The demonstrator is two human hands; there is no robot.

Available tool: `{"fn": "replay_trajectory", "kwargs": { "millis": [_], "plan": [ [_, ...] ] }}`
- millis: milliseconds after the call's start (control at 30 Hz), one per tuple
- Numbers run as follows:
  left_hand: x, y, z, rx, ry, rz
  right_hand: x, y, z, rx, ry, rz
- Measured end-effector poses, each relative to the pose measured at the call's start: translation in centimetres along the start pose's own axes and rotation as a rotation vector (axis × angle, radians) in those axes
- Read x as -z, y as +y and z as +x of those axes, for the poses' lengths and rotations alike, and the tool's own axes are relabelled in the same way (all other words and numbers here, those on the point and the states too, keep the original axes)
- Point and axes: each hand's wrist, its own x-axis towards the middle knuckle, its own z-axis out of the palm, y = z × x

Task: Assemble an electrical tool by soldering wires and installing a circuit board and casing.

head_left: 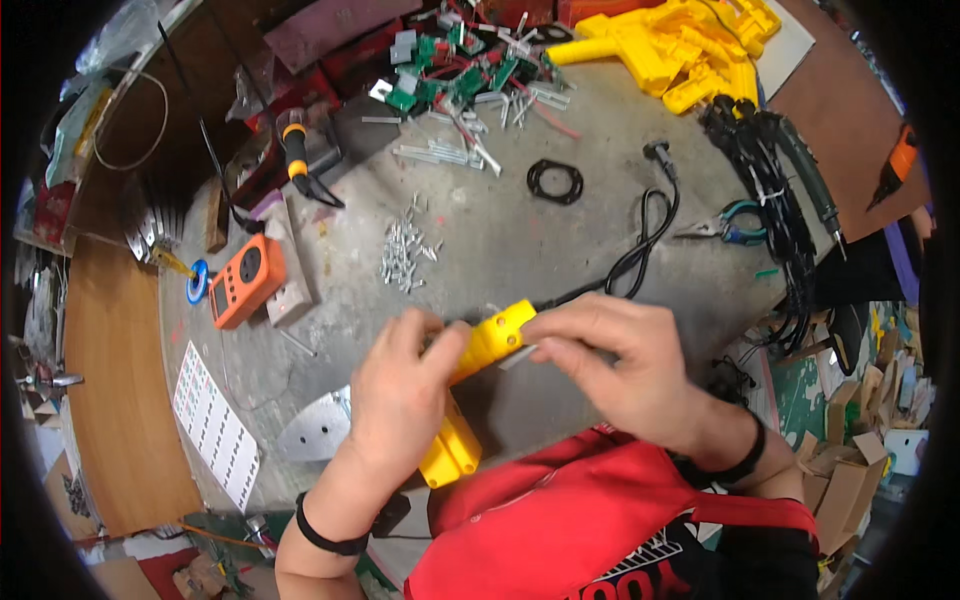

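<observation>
My left hand (400, 385) is closed around a yellow plastic tool housing (455, 455), which lies aslant over the near part of the bench. Past that hand, a flat silvery metal plate with holes (318, 430) sticks out to the left; whether it joins the housing is hidden. A black cable (575, 295) leaves the housing's upper right end. There my right hand (630, 365) pinches with thumb and forefinger, its tips touching or very near the yellow end. A small pale strip (517, 357) shows beneath those fingertips; I cannot tell what they grip.
Loose screws (405, 250) lie mid-bench, with a coiled black cord (555, 182) beyond. Green-and-red wired parts (465, 75) and yellow housings (670, 55) are heaped at the back. Pliers (735, 225) and bundled cables (775, 190) lie right; an orange meter (248, 280) sits left.
</observation>
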Motion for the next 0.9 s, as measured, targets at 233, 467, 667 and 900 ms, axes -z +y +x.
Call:
{"fn": "replay_trajectory", "kwargs": {
  "millis": [233,467,667,900],
  "plan": [
    [-1.0,-1.3,0.3,0.171,0.117,-0.247,-6.6,2.2,-1.8,0.023,0.143,0.178],
    [-0.4,-0.9,0.9,0.239,0.070,-0.239,-7.7,1.8,-1.6,-0.392,0.183,0.661],
    [-0.3,-0.5,0.3,0.237,0.069,-0.208,-8.9,0.9,-1.6,-0.440,0.193,0.721],
    [-0.5,0.2,-0.2,0.250,0.047,-0.176,-7.3,0.7,-5.0,-0.444,-0.088,0.340]
  ]
}}
